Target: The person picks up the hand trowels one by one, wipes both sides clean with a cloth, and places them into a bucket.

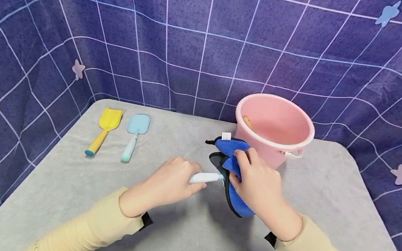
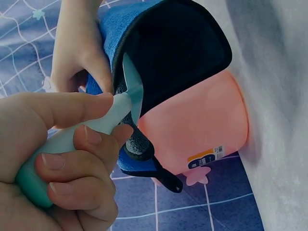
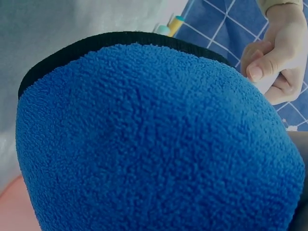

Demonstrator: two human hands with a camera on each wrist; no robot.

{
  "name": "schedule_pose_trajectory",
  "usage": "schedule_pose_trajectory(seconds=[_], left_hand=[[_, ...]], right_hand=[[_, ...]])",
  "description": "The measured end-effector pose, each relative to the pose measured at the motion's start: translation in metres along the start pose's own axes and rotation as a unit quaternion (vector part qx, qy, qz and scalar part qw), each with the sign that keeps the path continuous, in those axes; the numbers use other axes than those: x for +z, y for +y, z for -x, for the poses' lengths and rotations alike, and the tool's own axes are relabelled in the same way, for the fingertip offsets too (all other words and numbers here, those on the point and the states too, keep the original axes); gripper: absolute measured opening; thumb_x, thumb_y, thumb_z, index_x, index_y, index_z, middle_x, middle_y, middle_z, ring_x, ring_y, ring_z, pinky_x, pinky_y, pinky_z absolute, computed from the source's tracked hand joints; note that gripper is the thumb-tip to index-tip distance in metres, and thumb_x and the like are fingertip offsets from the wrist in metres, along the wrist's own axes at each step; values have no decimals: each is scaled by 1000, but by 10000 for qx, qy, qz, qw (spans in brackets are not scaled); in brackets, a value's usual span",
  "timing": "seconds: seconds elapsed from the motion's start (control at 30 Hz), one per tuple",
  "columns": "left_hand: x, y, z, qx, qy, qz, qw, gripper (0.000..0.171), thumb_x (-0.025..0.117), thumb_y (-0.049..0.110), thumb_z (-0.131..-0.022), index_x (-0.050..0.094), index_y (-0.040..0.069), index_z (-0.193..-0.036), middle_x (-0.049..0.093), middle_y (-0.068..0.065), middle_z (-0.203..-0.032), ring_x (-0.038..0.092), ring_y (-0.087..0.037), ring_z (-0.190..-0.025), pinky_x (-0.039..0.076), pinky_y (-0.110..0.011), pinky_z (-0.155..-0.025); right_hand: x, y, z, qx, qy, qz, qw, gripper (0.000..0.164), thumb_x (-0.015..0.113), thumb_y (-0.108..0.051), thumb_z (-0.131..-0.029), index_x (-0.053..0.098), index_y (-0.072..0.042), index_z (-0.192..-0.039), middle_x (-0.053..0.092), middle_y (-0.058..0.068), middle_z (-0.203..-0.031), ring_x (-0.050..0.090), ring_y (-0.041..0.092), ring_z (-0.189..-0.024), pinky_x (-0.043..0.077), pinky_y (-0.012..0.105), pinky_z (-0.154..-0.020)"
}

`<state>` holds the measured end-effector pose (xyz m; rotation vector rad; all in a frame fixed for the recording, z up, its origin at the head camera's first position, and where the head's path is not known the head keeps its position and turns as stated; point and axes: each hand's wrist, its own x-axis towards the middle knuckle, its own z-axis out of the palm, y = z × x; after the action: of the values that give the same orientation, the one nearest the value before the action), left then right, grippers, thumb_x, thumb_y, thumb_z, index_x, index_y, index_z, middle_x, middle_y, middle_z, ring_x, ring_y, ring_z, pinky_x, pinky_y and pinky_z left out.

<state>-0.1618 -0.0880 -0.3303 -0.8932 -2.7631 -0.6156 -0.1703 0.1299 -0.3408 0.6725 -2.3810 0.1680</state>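
My left hand [image 1: 173, 178] grips a toy shovel by its pale handle [image 1: 205, 178], its fingers curled round it. In the left wrist view the shovel's light blue blade [image 2: 133, 86] lies against the cloth, partly hidden by it. My right hand [image 1: 260, 184] pinches a fluffy blue cloth [image 1: 227, 146] with black edging and a dark grey reverse side, folded about the blade. In the right wrist view the cloth [image 3: 154, 139] fills most of the picture and hides the right fingers.
Behind the cloth stands a pink bucket [image 1: 278, 156] with an orange-tan stick-like thing [image 1: 248, 122] inside. A yellow shovel [image 1: 110, 119] and a light blue shovel [image 1: 138, 125] lie at the left of the grey table [image 1: 184, 136]. A purple gridded curtain [image 1: 182, 44] surrounds the back and sides.
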Motion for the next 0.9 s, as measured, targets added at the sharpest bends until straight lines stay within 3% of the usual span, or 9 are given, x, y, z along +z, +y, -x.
schedule_pose_trajectory(seconds=[0.47, 0.9], left_hand=[[-2, -1, 2, 23, 34, 171, 9998, 22, 75, 24, -78, 58, 15, -67, 41, 10, -54, 41, -9, -50, 33, -24, -46], [-10, -10, 7, -66, -128, 113, 9998, 13, 75, 24, -77, 69, 14, -79, 53, 9, -59, 45, -8, -53, 39, -25, -49]], right_hand=[[-1, 0, 3, 42, 294, 239, 9993, 40, 76, -16, -70, 58, -5, -104, 53, 11, -85, 57, 27, -65, 43, 39, -41], [-2, 14, 6, 176, 382, 342, 9985, 40, 74, -15, -71, 57, -4, -106, 53, 15, -86, 55, 30, -58, 43, 42, -40]])
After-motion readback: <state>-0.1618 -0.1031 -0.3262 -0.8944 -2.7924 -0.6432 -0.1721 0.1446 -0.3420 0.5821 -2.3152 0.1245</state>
